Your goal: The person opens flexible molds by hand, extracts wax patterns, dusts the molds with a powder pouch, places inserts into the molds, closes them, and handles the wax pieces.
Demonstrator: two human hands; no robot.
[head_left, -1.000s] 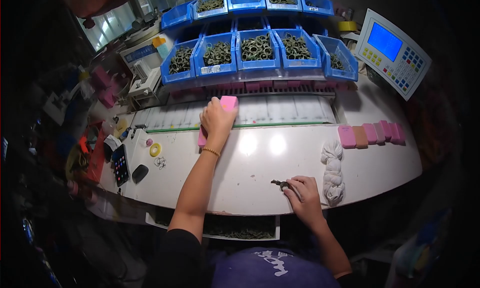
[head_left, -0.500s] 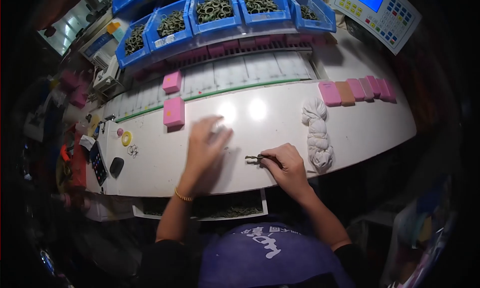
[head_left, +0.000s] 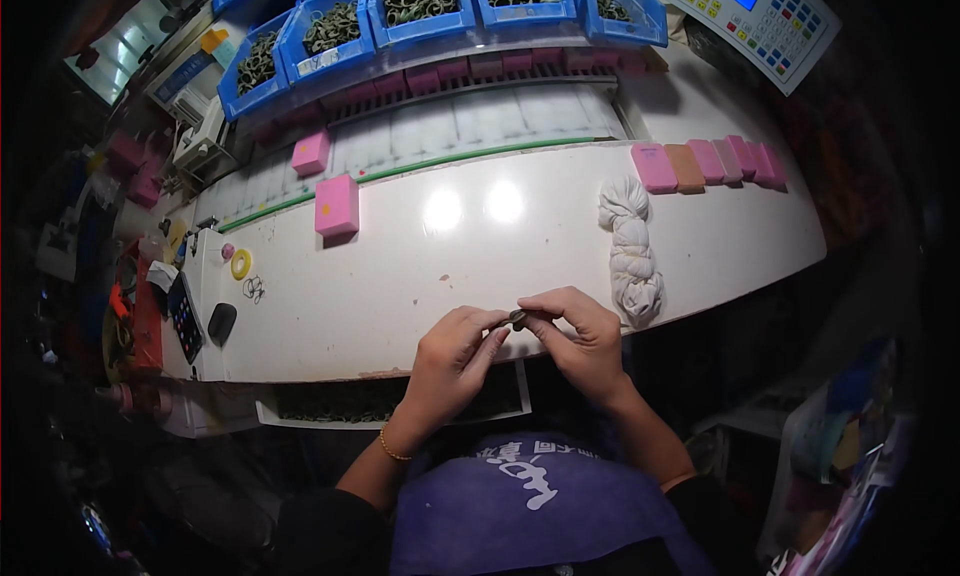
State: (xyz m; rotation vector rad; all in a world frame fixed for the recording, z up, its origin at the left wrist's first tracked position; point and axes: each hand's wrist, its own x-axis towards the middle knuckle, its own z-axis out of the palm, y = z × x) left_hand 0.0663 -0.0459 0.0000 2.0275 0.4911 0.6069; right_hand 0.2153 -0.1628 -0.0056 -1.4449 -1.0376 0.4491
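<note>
Close to the table's front edge, my left hand (head_left: pixel 462 353) and my right hand (head_left: pixel 580 341) meet fingertip to fingertip. Both are pinched on a small dark metal ring (head_left: pixel 517 319), which looks like the greenish-grey rings in the bins. Fingers cover much of it, so I cannot tell whether it is one piece or more. A twisted white cloth (head_left: pixel 631 251) lies on the white table (head_left: pixel 400 296), just beyond my right hand.
Blue bins (head_left: pixel 325 48) of rings line the back. Pink blocks stand at left (head_left: pixel 337 206) and in a row (head_left: pixel 655 168) at right. A control panel (head_left: pixel 770 26) overhangs the far right. At left lie yellow tape (head_left: pixel 241 264) and a black mouse (head_left: pixel 222 322). An open drawer (head_left: pixel 395 422) sits below the edge.
My left hand has come down and right from above the table and now pinches the ring with my right hand. The view has shifted slightly.
</note>
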